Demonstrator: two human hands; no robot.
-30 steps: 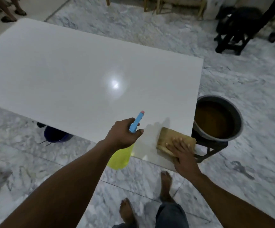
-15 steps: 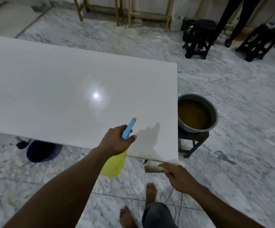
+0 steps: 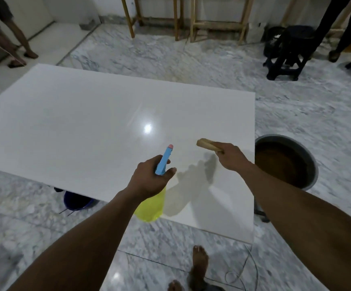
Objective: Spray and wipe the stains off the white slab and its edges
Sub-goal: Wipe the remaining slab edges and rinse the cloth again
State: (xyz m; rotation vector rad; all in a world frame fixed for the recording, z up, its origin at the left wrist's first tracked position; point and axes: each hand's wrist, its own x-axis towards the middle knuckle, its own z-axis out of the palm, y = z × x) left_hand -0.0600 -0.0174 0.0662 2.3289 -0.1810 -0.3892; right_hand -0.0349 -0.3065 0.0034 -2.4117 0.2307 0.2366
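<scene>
Our left hand (image 3: 149,179) grips the spray bottle (image 3: 152,198) over the white slab's (image 3: 82,127) near edge; our right hand (image 3: 231,157) pinches the sponge (image 3: 207,144) raised above it. Overspray may miss the slab; a loose swing may knock the basin (image 3: 285,162).

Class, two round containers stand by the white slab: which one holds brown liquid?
The grey basin beside the slab's right edge holds brown liquid. The blue bucket sits half-hidden under the near edge, contents unseen.
</scene>
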